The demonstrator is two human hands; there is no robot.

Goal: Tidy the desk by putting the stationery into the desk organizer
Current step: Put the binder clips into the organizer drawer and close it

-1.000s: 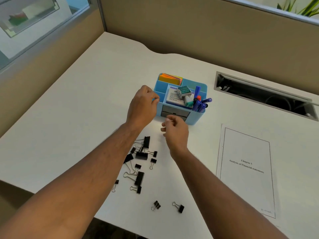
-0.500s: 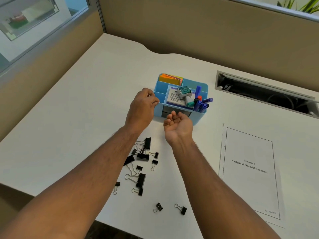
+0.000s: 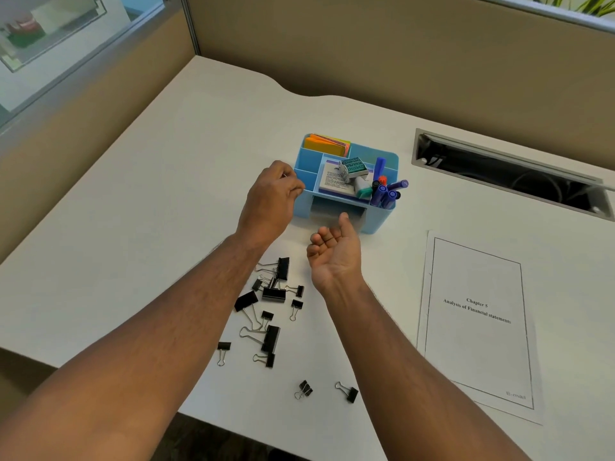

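The left hand [image 3: 273,194] is pinched shut at the left wall of the blue desk organizer [image 3: 346,191], likely steadying it or dropping something small in; what it pinches is hidden. The right hand [image 3: 336,251] lies palm-up, fingers loosely curled and empty, before the organizer's drawer. Black binder clips [image 3: 269,304] lie scattered on the tabletop [image 3: 166,211] in front of the organizer.

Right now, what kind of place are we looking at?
Likely an office cubicle: a white desk boxed in by tan partition walls, a cable slot cut into the desktop, and a printed report beside a blue organizer and binder clips.
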